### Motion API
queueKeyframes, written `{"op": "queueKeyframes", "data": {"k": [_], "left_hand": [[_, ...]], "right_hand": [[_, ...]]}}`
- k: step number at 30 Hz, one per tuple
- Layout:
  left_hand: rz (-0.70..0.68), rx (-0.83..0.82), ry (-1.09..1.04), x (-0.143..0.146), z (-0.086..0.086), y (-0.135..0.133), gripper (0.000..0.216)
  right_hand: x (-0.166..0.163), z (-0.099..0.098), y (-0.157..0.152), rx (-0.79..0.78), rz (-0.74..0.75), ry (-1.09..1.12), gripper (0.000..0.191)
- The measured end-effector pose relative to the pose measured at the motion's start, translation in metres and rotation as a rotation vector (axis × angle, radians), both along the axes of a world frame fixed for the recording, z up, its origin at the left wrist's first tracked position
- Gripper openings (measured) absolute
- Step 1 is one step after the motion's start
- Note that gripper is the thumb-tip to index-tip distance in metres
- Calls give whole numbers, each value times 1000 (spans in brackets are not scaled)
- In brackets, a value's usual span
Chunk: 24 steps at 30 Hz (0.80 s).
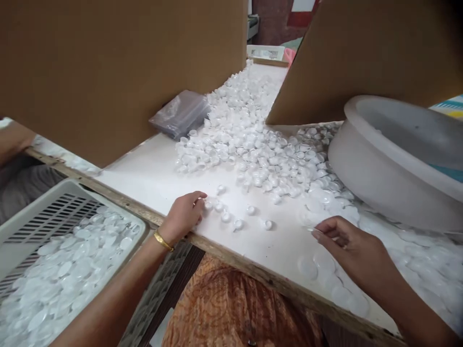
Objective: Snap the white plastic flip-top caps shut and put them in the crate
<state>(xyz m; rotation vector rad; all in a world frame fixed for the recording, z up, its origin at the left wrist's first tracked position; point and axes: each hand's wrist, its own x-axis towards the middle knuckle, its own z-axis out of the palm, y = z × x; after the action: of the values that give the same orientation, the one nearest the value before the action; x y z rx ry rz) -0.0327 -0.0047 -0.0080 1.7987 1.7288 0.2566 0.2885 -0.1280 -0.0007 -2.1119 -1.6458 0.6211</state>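
Your left hand [183, 215] at bench front edge: fingers loosely curled, touching row of small white plastic caps [231, 217], gripping none. Your right hand [349, 246] towards front right corner: narrow pinch above flat clear plastic discs [327, 270]; cannot tell if holding one. Looks like picking step; next move calls for clean single-piece pinch.

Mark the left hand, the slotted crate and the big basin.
left hand [183, 214]: head view, back of the hand.
slotted crate [54, 208]: head view, its slotted wall.
basin [379, 178]: head view, its outer wall.
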Motion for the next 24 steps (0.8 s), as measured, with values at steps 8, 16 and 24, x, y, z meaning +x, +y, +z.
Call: {"op": "queueKeyframes", "data": {"k": [8, 16, 24], "left_hand": [[-28, 14, -449, 19, 14, 17, 39], [270, -73, -805, 22, -10, 42, 27], [311, -37, -825, 30, -25, 46, 23]], "right_hand": [[-121, -7, 108, 444, 455, 256, 10], [-141, -40, 146, 398, 586, 245, 11], [-135, -50, 143, 345, 477, 253, 19]]}}
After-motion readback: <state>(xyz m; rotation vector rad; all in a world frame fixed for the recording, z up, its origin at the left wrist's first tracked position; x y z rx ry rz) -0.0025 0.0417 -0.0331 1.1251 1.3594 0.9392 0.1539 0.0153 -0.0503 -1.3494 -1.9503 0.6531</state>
